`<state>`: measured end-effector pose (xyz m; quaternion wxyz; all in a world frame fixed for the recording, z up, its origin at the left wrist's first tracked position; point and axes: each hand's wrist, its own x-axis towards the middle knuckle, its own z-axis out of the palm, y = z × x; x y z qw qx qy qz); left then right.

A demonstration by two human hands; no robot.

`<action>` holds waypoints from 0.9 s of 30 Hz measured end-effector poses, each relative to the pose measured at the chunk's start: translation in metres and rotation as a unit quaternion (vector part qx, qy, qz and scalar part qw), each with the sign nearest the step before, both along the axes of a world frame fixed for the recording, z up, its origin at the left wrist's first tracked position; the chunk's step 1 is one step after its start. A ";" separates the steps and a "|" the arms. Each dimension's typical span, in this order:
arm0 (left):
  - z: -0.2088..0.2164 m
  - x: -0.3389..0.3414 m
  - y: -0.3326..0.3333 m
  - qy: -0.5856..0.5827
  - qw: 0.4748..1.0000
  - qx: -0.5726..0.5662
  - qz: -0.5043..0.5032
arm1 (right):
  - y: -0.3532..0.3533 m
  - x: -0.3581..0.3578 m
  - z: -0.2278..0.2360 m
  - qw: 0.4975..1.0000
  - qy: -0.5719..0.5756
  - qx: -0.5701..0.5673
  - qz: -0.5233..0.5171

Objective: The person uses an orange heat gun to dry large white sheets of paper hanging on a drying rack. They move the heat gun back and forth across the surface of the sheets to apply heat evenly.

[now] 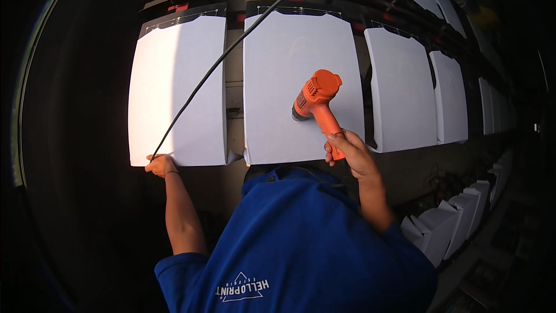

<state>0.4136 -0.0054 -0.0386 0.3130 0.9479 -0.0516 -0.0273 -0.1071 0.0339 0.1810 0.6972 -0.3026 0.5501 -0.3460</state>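
1. A head-worn camera looks down over a person in a blue shirt [301, 243] who faces a long dark surface [234, 81] carrying a row of white rectangular panels.

2. The right hand [350, 153] is clenched around the handle of an orange heat gun [315, 101]. The tool is raised in front of the person, its dark nozzle pointing down and to the left at the middle white panel [301, 69], close to the panel's lower half. Whether the nozzle touches the panel cannot be told.

3. The left hand [159, 165] is stretched out to the left and rests at the bottom edge of the left white panel [179, 93]. Its fingers are curled over a thin black cable [231, 49]; the grip itself is too small to make out clearly.

4. The black cable runs from the left hand up and to the right in a long slanted line, crossing the left white panel's corner and the gap beside it, and passes out of view near the top of the picture.

5. More white panels [402, 90] continue in a row to the right, each just beside the next, curving away toward the dim edge.

6. At the lower right, below the surface, several white folded pieces [449, 220] stand leaning together in shadow.
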 end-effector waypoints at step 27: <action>0.007 -0.003 -0.001 0.003 1.000 0.001 0.008 | -0.020 0.033 0.009 0.987 0.044 0.018 0.155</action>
